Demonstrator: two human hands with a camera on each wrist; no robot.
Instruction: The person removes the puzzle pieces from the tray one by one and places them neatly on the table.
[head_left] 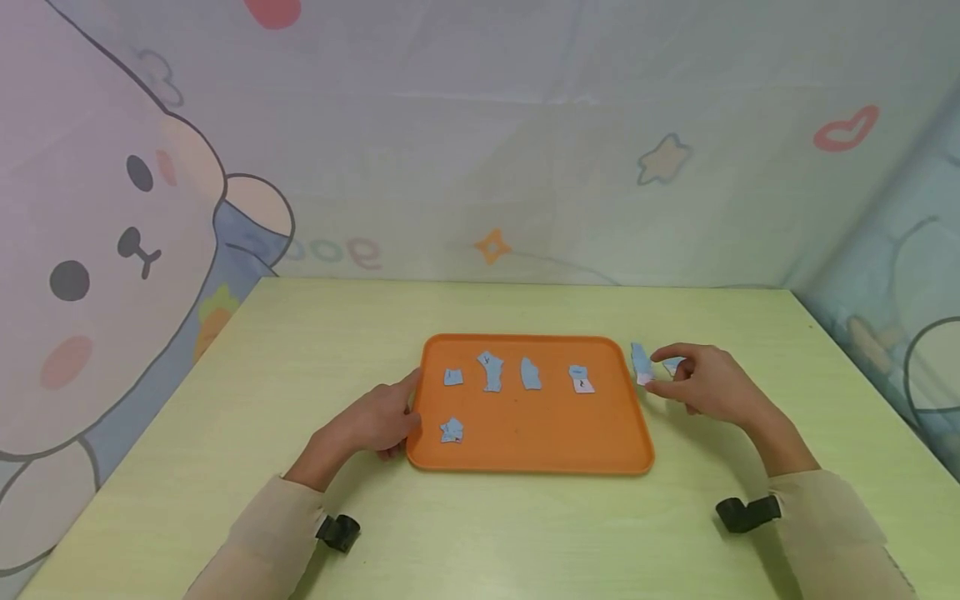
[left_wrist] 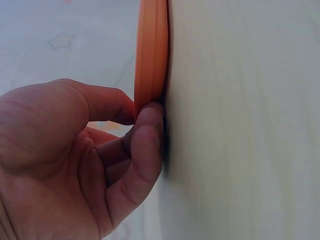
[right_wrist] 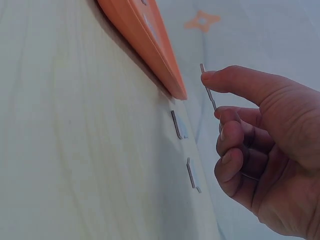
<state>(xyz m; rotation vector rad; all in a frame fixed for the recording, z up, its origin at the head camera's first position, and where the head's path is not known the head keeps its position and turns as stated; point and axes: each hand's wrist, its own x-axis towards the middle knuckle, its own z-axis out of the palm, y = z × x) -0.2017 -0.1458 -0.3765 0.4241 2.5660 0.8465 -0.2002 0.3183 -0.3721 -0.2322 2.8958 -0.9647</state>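
Nearest the wearer, the left hand has its grip curled round the left rim of the orange tray, seemingly to steady it. The right hand pinches a narrow blue-and-white card piece between thumb and finger, lifted off the table just beside the tray's right rim. The step in hand looks like transferring such pieces onto the tray one at a time; the next move probably calls for carrying this one leftward over the raised rim, laying it flat and releasing it.

The tray's front half holds one star-like piece at the left, leaving bare floor from there to the right rim. Farther back, a small squarish piece, a forked piece, a slim curved piece and a stepped piece form a row, the widest gap lying between the last two. The right wrist view shows two loose pieces on the table past the right rim, near the hand. The table's back edge lies well behind the tray, before the printed backdrop.
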